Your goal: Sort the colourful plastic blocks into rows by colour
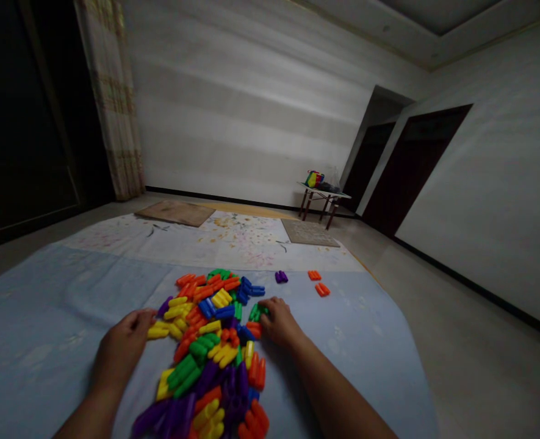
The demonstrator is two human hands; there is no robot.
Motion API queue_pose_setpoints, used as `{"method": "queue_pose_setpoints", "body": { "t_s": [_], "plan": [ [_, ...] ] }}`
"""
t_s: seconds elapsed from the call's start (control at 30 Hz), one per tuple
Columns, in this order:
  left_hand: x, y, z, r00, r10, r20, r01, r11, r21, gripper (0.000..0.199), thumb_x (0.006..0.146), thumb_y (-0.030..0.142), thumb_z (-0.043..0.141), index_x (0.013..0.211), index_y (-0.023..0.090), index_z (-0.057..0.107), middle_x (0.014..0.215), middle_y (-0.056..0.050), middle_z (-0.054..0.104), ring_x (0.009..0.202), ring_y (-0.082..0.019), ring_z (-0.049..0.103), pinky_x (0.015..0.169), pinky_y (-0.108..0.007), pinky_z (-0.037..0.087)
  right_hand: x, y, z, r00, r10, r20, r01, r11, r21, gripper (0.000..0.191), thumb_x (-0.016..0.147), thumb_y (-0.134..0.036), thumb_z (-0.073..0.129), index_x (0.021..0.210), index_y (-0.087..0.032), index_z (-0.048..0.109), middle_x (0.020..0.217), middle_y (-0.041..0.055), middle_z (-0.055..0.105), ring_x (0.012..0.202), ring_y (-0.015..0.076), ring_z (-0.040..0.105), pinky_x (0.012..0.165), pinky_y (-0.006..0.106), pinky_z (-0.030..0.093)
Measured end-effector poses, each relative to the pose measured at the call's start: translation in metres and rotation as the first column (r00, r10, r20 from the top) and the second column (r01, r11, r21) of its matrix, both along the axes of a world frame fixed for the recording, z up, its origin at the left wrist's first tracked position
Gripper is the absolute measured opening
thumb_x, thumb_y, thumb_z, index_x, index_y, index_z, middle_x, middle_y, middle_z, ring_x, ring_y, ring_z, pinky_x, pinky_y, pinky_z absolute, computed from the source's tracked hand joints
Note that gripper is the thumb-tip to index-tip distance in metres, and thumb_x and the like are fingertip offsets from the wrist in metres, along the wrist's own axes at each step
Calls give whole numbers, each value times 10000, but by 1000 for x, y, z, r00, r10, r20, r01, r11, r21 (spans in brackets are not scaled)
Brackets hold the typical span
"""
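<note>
Right grip (279, 322) touching glossy, ridged green block (255, 313); left grip (126, 338) at yellow block (158, 330); both holds unclear.

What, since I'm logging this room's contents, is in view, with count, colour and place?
block pile: too many to count; orange, yellow, green, blue, purple; between the hands
loose purple block: one, purple, beyond the right hand
loose orange blocks: two, orange, right of the purple one
tablecloth: count unclear, blue and floral white, beneath the blocks
flat boards: two, brownish, tablecloth's far end
small table: one, pale-topped, far wall
bag: one, multicoloured, on it
curtain: one, beige-gold, left
doors: two, dark, right rear
walls: two, whitish, back and right
floor: one, greyish, right
ceiling: one, grey, above
left hand: one, bare, pile's left
right hand: one, bare, pile's right
</note>
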State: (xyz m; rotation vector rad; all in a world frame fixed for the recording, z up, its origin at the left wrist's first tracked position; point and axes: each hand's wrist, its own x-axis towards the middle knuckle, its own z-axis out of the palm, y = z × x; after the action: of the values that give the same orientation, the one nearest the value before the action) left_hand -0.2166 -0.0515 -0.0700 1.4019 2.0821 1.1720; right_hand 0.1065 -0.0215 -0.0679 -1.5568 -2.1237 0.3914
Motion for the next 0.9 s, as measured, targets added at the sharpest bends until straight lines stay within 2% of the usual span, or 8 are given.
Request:
{"method": "queue_pose_setpoints", "body": {
  "t_s": [0.13,0.2,0.33,0.4,0.47,0.6,0.73,0.9],
  "plan": [
    [-1,1,-2,1000,10,7,-10,1000,-3,397,753,489,400,869,186,629,797,-42,684,777,-202,620,651,-264,450,22,-5,0,995,-100,-23,98,991,-86,375,736,-382,546,1059,-199,601,837,51,636,802,186,575,747,291,433],
    [-1,0,-1,1000,12,4,-12,1000,-8,395,761,482,392,881,188,627,823,-51,683,798,-207,618,667,-274,448,30,-8,-2,990,-120,-73,115,991,-67,391,746,-386,538,1082,-193,591,877,63,637,839,190,578,775,301,436],
    [-1,-2,1,999,19,32,-18,1000,-21,384,760,470,399,891,186,622,837,-51,686,814,-205,620,690,-270,451,35,-14,-8,985,14,-173,-6,999,51,472,717,-262,555,1185,-212,531,1189,78,540,1099,201,486,949,341,360],
    [-1,-3,1,999,21,32,-20,1000,-21,376,756,461,406,883,182,624,830,-51,688,816,-208,621,698,-270,456,35,-16,-12,984,90,-157,-82,995,55,515,686,-226,576,1198,-233,524,1205,64,536,1129,209,459,982,370,323],
    [-1,-5,0,999,22,29,-22,1000,-22,367,758,452,400,874,187,626,831,-46,691,818,-210,623,698,-268,460,35,-17,-15,984,99,-147,-92,995,48,493,680,-242,592,1171,-236,547,1144,59,572,1093,212,477,967,373,334],
    [-1,-6,3,999,29,28,-27,998,-48,364,765,459,377,872,210,619,840,-29,693,840,-212,625,698,-259,465,41,-13,-15,983,-69,-169,82,994,68,493,686,-318,615,1162,-207,548,1077,77,589,1031,215,498,910,341,373],
    [-1,-4,4,999,41,-7,-42,996,-83,408,776,506,341,894,230,617,845,-23,694,845,-222,623,715,-277,466,51,-11,-13,957,-277,-88,283,957,60,458,684,-346,621,1123,-227,571,1068,73,599,1030,237,487,903,358,352],
    [-13,4,-16,996,36,-83,-40,998,-50,413,778,545,336,873,259,617,826,-9,698,778,-226,637,642,-291,481,50,-17,-10,943,-331,-13,332,943,19,528,675,-375,618,1178,-237,531,1118,63,580,1051,235,472,914,343,327]
  ]
}}
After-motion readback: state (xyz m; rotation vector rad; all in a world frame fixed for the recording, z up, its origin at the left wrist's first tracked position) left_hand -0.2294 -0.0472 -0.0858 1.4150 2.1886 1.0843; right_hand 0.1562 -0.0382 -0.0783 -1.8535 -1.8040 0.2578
